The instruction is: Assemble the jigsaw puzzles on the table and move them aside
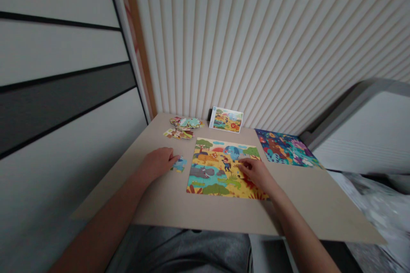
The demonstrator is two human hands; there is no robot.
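Note:
A colourful animal jigsaw puzzle lies flat on the beige table, with a hippo, an elephant and trees on it. My right hand rests over its right part, fingers bent together near the yellow area; whatever they hold is hidden. To the left of the puzzle, my left hand touches the edge of a blue puzzle piece with its closed fingers. Behind the puzzle stands a picture card showing the same animal scene.
Loose puzzle pieces are heaped at the back left. A dark blue illustrated puzzle lies on the right side of the table. Behind rises a pleated white blind. At the right is a grey-edged white panel.

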